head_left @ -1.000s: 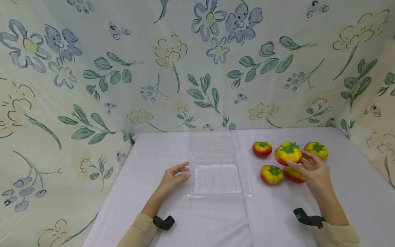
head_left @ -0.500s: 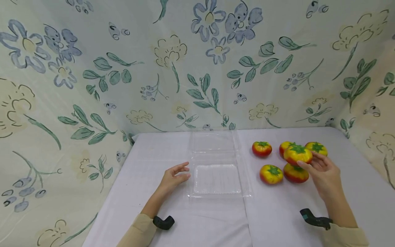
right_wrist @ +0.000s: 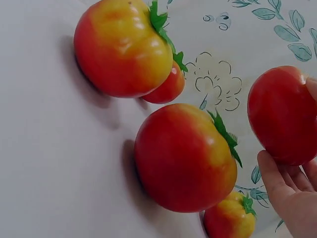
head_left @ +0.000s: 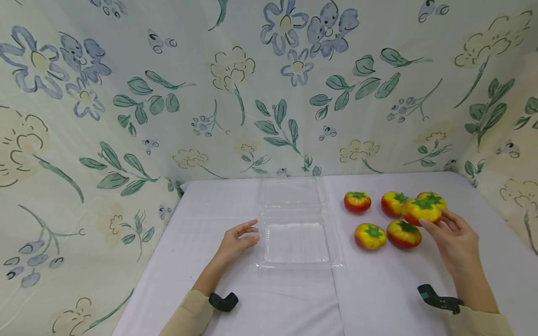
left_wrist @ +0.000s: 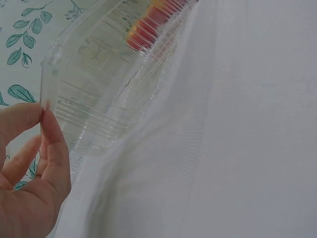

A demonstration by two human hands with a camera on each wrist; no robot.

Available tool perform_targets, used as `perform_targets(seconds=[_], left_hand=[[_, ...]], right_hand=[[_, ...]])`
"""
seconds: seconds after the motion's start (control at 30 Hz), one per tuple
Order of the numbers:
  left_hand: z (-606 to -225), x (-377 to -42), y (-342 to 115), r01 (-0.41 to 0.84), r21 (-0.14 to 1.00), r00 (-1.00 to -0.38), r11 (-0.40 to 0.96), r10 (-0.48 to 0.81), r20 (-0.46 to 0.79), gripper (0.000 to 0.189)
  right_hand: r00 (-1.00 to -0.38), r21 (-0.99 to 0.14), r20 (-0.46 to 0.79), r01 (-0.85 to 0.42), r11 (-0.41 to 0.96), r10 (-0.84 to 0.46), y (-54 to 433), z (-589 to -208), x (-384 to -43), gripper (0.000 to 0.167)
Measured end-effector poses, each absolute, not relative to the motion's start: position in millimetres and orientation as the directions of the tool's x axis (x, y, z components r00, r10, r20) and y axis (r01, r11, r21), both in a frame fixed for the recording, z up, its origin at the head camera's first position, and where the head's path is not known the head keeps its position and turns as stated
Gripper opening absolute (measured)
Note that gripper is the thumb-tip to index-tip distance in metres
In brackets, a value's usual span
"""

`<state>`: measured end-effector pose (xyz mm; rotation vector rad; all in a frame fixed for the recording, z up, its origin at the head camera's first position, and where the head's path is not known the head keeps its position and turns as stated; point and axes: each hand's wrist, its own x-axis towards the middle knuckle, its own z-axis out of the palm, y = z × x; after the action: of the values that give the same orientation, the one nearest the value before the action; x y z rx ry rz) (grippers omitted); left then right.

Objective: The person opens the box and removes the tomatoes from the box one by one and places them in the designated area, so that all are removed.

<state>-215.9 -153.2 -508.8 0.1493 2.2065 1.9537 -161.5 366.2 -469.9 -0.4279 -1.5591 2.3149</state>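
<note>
A clear plastic clamshell container [head_left: 296, 242] lies spread out at mid-table, its lid half [head_left: 290, 192] toward the back. My left hand [head_left: 235, 242] is at its left edge; in the left wrist view, thumb and finger pinch the rim of the container [left_wrist: 99, 74]. My right hand [head_left: 458, 240] holds a red-yellow tomato [head_left: 421, 212] with green star-shaped leaves, raised above the table. In the right wrist view, fingers grip the tomato [right_wrist: 282, 116] from its side. The held tomato partly covers another tomato [head_left: 435, 198] behind it.
More tomatoes stand on the white cloth: one at the back left [head_left: 357, 202], one at the back middle [head_left: 393, 204], and two in front, left [head_left: 370, 236] and right [head_left: 404, 234]. A floral curtain [head_left: 277, 93] hangs behind the table [head_left: 201, 205].
My right hand has moved to the right with the tomato, uncovering the back-middle and front-right tomatoes. The left hand and the container have stayed in place.
</note>
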Motion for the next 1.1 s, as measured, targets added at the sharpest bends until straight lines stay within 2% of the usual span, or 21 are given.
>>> perform_targets(seconds=[0.43, 0.77, 1.1], left_hand=[[-508, -216, -153, -0.059, 0.991, -0.977, 0.123, 0.194, -0.083, 0.058], [-508, -216, -153, -0.066, 0.989, -0.977, 0.132, 0.195, -0.091, 0.057], [-510, -217, -154, -0.068, 0.989, -0.976, 0.128, 0.199, -0.093, 0.057]], right_hand=[[-0.878, -0.891, -0.097, -0.134, -0.434, 0.468, 383, -480, -157, 0.055], [-0.846, -0.862, -0.174, -0.117, -0.493, 0.504, 392, -489, -157, 0.062], [-0.834, -0.802, -0.207, -0.155, -0.577, 0.512, 401, -494, -155, 0.056]])
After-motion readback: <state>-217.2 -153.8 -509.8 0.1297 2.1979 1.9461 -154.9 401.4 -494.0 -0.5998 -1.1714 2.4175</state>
